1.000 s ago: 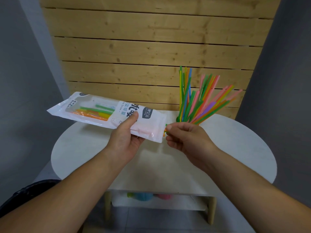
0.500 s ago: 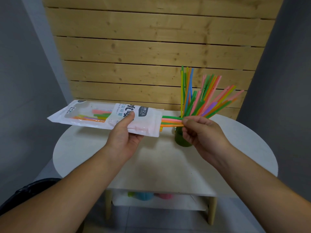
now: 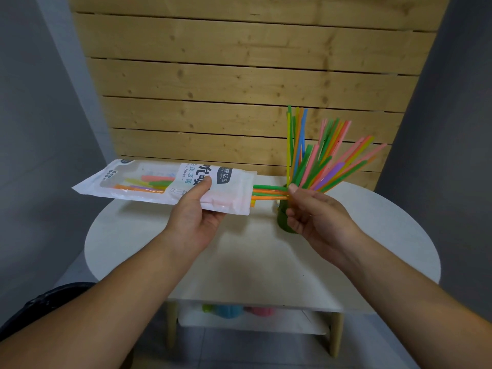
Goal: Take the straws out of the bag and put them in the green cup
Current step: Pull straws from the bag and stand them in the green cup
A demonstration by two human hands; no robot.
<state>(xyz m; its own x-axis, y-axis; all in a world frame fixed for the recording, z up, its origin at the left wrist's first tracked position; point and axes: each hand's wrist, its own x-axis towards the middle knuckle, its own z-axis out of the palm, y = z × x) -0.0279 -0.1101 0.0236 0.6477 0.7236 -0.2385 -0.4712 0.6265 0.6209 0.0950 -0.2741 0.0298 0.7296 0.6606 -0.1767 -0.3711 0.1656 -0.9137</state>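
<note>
Since a second ago the right hand [image 3: 316, 217] has moved rightward from the bag mouth, and its fingertips [image 3: 292, 188] now pinch a small bundle of straws [image 3: 269, 193], green and orange, partly drawn out. The left hand [image 3: 197, 217] grips the bag [image 3: 234, 193] from below, thumb [image 3: 203, 183] pressed on the printed face, holding it level above the left of the table [image 3: 372, 235]. Judged step: extraction, mid-pull. The remaining straws [image 3: 143, 183] show through the bag window. The next move calls for pulling right until the tails clear the mouth, then tipping the bundle upright over the green cup [image 3: 282, 222], just beyond the right hand. The fanned straws [image 3: 327, 161] crowd the cup and lean right, so the left gap looks easiest. There is open room to the right and above, and the cup sits well in from the near table edge.
</note>
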